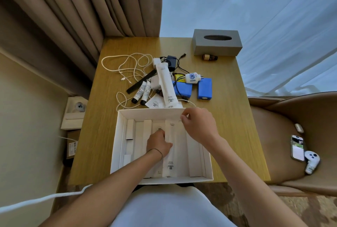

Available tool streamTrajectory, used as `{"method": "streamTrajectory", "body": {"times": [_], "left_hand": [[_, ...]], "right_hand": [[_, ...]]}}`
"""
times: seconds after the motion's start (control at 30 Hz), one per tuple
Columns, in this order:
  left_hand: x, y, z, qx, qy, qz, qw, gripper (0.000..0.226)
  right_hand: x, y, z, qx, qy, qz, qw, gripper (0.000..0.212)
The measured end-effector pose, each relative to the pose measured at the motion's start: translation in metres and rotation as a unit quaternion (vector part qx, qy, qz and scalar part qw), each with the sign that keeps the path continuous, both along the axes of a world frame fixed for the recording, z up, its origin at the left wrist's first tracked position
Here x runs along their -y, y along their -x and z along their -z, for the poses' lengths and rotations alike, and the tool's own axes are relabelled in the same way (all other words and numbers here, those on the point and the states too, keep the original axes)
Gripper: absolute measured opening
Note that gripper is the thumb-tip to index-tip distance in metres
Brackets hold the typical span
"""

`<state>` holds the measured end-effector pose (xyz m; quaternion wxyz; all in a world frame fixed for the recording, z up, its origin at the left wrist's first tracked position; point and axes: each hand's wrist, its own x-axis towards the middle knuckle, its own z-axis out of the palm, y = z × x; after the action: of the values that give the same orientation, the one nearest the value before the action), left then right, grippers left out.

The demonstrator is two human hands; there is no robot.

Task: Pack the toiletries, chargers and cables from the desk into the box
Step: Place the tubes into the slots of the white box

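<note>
A white cardboard box (116,141) lies open at the desk's near edge, with white card dividers inside. My left hand (159,144) is inside it, fingers curled on a long white paper packet (170,163) lying lengthwise in the box. My right hand (199,124) pinches the box's far rim at its right end. Behind the box lie a second long white packet (165,82), two small black-capped tubes (141,92), a black comb (140,81), white cables (125,64), a white charger (156,61), a black adapter (171,62) and two blue blocks (204,88).
A grey tissue box (217,44) and a small brown bottle (209,57) stand at the desk's far right. A white plug-in device (192,78) lies by the blue blocks. A chair on the right holds a phone (297,147) and a white controller (311,164). Curtains hang behind.
</note>
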<state>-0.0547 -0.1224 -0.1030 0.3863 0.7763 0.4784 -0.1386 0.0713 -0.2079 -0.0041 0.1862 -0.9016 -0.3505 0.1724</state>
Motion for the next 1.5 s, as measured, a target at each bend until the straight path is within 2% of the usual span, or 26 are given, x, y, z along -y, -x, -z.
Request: {"method": "streamTrajectory", "body": {"times": [0.2, 0.37, 0.47, 0.6, 0.73, 0.87, 1.0, 1.13, 1.23, 1.3, 1.37, 1.43, 1.5], "left_hand": [[-0.007, -0.007, -0.001, -0.071, -0.060, 0.125, 0.988, 0.037], [-0.011, -0.004, -0.016, -0.081, -0.050, 0.149, 0.984, 0.043], [-0.013, 0.007, -0.036, -0.036, -0.028, 0.126, 0.991, 0.037], [-0.014, 0.020, -0.072, 0.084, 0.042, 0.039, 0.995, 0.012], [-0.019, 0.030, -0.103, 0.179, 0.065, -0.040, 0.981, 0.018], [-0.033, 0.031, -0.122, 0.237, 0.043, -0.089, 0.966, 0.022], [-0.046, 0.027, -0.134, 0.260, 0.021, -0.112, 0.959, 0.023], [-0.057, 0.023, -0.141, 0.259, 0.005, -0.115, 0.959, 0.023], [-0.066, 0.015, -0.142, 0.249, -0.004, -0.114, 0.962, 0.023], [-0.072, 0.007, -0.141, 0.245, -0.002, -0.111, 0.963, 0.023], [-0.081, -0.001, -0.136, 0.236, -0.005, -0.105, 0.966, 0.024], [-0.091, -0.013, -0.129, 0.223, -0.007, -0.095, 0.970, 0.023], [-0.100, -0.028, -0.118, 0.202, -0.003, -0.082, 0.976, 0.021]], "right_hand": [[-0.012, -0.013, -0.009, -0.013, -0.034, 0.021, 0.999, 0.017], [-0.037, -0.035, -0.012, -0.031, -0.056, 0.043, 0.997, 0.020], [-0.060, -0.052, -0.005, -0.042, -0.036, 0.051, 0.997, 0.023], [-0.094, -0.070, 0.014, -0.044, -0.001, 0.040, 0.998, 0.031], [-0.121, -0.084, 0.032, -0.057, 0.049, 0.030, 0.997, 0.012], [-0.139, -0.087, 0.051, -0.057, 0.074, 0.017, 0.995, 0.039], [-0.152, -0.085, 0.063, -0.039, 0.088, 0.020, 0.995, 0.069], [-0.158, -0.086, 0.071, -0.031, 0.078, 0.018, 0.996, 0.077], [-0.157, -0.093, 0.071, -0.082, 0.039, 0.064, 0.994, 0.073], [-0.154, -0.099, 0.069, -0.156, 0.010, 0.106, 0.982, 0.072], [-0.149, -0.107, 0.064, -0.269, -0.026, 0.161, 0.949, 0.064], [-0.141, -0.114, 0.053, -0.379, -0.084, 0.207, 0.898, 0.056], [-0.128, -0.118, 0.038, -0.443, -0.131, 0.225, 0.858, 0.050]]}}
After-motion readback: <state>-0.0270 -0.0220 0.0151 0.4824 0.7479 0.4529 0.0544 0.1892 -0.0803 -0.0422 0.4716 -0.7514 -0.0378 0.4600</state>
